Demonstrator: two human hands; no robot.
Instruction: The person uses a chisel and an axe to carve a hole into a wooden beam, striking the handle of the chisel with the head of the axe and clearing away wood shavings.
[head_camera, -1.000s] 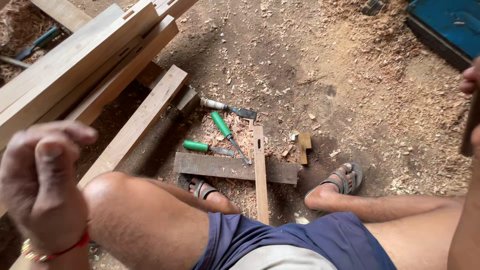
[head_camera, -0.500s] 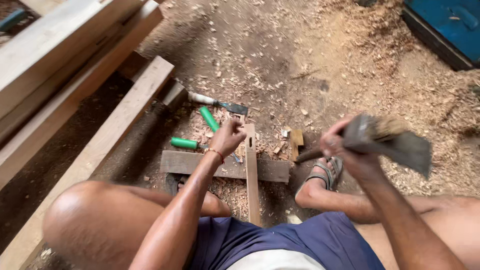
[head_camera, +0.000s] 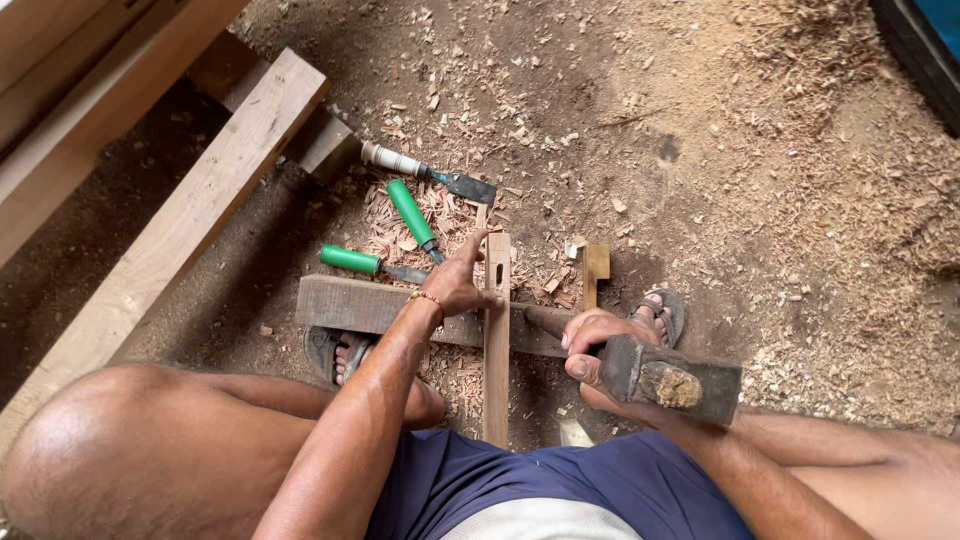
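Since half a second ago the right hand has dropped the mallet from raised height to just beside the wooden strip, fist clamped round its handle; a blow looks due. The strip lies across the dark crosspiece on the sawdust floor, long axis running from the person outward. The left hand, fingers spread, steadies it by the slot.

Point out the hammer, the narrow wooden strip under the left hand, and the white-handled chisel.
hammer (head_camera: 690, 378), head view, on its dark metal head.
narrow wooden strip (head_camera: 496, 380), head view, on its middle, below the crosspiece.
white-handled chisel (head_camera: 392, 160), head view, on its pale handle.
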